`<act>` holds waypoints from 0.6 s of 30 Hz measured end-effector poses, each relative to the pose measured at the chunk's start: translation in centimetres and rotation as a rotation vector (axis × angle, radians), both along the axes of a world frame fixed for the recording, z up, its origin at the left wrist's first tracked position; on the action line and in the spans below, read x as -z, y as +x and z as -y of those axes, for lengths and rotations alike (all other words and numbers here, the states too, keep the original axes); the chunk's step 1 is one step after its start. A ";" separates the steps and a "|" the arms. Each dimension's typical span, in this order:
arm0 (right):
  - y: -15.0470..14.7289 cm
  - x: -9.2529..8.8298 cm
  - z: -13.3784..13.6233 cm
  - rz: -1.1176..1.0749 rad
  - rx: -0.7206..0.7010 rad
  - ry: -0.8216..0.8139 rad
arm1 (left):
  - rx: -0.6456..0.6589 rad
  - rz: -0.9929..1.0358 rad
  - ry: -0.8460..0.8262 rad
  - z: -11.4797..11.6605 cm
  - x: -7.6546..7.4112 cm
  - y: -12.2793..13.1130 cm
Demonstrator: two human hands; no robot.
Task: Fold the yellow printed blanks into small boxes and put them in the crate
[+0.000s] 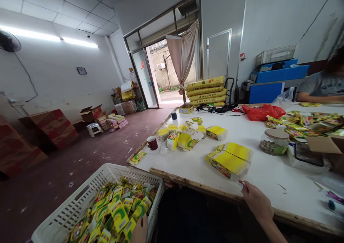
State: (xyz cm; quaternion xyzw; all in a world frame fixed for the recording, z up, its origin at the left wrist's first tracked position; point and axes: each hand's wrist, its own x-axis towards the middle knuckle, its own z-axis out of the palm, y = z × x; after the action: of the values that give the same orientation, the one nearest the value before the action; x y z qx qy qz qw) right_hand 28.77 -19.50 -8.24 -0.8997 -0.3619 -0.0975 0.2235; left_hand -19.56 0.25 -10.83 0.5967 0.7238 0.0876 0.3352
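At the lower left of the frame, a white plastic basket [61,209] holds a loose heap of yellow-and-green packets [118,216], with the worker's left hand [139,231] at its right side, fingers against or just above the pieces. The bottom edge cuts the hand off, and whether it grips one cannot be told.

Left of centre, a dark red mug [152,143] stands near the edge of a white worktable [185,164], beside a jumbled cluster of yellow cartons [186,137]. Right of centre lie two adjoining stacks of yellow cartons [231,159], neatly aligned. Just below them, at the table's wooden edge, the right hand [256,202] has its fingers bent, thumb and forefinger drawn together at a small white scrap [242,185]; whether it is pinched or merely stuck there is unclear.

Toward the right, a lidded jar [274,142] stands before a spread of loose packets [309,123], and a co-worker in a grey shirt [319,87] sits at the frame's edge. By appearances the work is well under way: the basket carries a sizeable heap, while the ordered stacks and scattered packets suggest much remains.
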 end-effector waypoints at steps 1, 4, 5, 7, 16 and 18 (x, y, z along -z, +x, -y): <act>0.0 0.0 0.0 0.003 0.000 0.002 | 0.006 -0.002 0.001 -0.1 0.2 0.0; -0.1 0.0 0.0 0.023 0.003 0.025 | 0.027 -0.003 0.028 -0.2 0.3 0.0; -0.1 0.0 0.0 0.031 0.003 0.030 | 0.029 -0.003 0.029 -0.2 0.2 0.1; -0.2 -0.1 0.0 0.045 0.003 0.030 | 0.027 -0.009 -0.009 -0.2 -0.2 0.2; -0.2 0.0 0.0 0.062 0.007 0.039 | 0.052 -0.098 0.038 0.0 -0.5 0.4; -0.2 0.1 0.0 0.066 0.006 0.038 | 0.053 -0.104 0.043 0.0 -0.4 0.4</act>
State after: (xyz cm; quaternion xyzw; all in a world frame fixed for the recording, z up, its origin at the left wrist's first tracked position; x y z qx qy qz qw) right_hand 28.59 -19.50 -8.29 -0.8926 -0.3646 -0.1346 0.2284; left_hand -19.18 0.25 -10.44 0.6264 0.7224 0.0631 0.2862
